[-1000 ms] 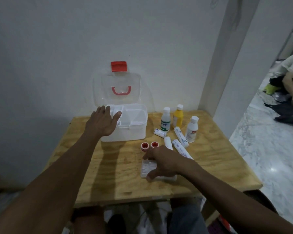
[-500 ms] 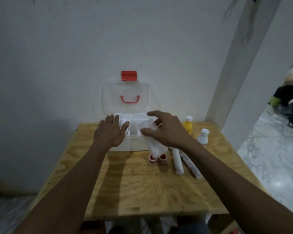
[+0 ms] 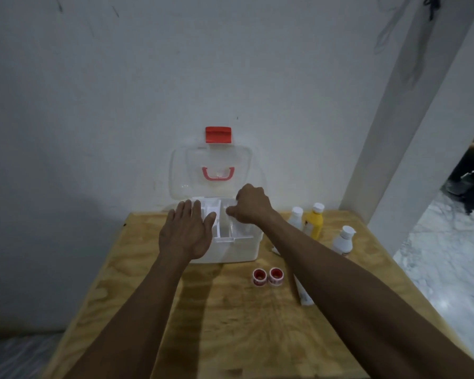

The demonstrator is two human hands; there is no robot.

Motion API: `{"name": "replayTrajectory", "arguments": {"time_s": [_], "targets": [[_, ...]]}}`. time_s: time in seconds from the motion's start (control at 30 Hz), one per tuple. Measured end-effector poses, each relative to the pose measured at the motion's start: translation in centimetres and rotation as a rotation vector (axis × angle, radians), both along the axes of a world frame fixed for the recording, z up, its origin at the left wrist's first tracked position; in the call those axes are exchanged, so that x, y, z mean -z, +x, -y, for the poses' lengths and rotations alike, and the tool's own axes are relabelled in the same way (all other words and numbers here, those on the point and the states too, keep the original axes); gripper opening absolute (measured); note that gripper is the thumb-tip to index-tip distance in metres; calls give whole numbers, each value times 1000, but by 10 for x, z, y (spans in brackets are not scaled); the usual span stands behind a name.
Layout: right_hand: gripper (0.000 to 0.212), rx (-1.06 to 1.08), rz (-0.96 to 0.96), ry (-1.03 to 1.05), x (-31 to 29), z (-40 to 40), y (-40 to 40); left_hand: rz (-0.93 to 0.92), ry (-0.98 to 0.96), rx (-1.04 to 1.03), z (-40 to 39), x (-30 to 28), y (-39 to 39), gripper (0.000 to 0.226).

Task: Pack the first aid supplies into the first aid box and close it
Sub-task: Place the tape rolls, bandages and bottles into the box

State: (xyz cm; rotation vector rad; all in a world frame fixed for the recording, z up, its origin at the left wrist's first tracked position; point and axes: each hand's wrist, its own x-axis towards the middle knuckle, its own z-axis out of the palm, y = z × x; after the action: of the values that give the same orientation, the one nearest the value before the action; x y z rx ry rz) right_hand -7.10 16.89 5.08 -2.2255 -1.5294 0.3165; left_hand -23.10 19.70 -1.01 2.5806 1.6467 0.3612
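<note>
The white first aid box (image 3: 238, 250) stands open at the table's back edge. Its clear lid (image 3: 186, 170), with a red latch (image 3: 218, 134) and red handle, leans on the wall. My left hand (image 3: 188, 233) lies flat, fingers spread, on the box's left side. My right hand (image 3: 251, 205) hovers over the right compartment, its fingers pinched on a clear packet (image 3: 228, 227) that dips into the box. Two red tape rolls (image 3: 259, 277) sit in front of the box. A white tube (image 3: 303, 292) lies beside my right forearm.
Right of the box stand a white bottle (image 3: 296, 218), a yellow bottle (image 3: 314, 224) and another white bottle (image 3: 343, 240). The wooden table (image 3: 230, 324) backs onto a white wall. A pillar and a marble floor lie to the right.
My right hand picked the clear packet up from the table's front, carried it to the box and now lowers it into the right compartment. My left hand stayed on the box.
</note>
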Motion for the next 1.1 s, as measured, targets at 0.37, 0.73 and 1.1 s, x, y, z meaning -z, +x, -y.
{"name": "replayTrajectory", "arguments": {"time_s": [0.37,0.73,1.1], "targets": [[41,9,12,-205,22,-12,-13,-4,-9,-7,2,-1,1,70],[49,74,-193,-248,11,-13,-6,1,-30,-12,7,-7,1,69],[63,192,-556,-268,7,-9,-9,-1,-35,-12,10,-9,1,67]]}}
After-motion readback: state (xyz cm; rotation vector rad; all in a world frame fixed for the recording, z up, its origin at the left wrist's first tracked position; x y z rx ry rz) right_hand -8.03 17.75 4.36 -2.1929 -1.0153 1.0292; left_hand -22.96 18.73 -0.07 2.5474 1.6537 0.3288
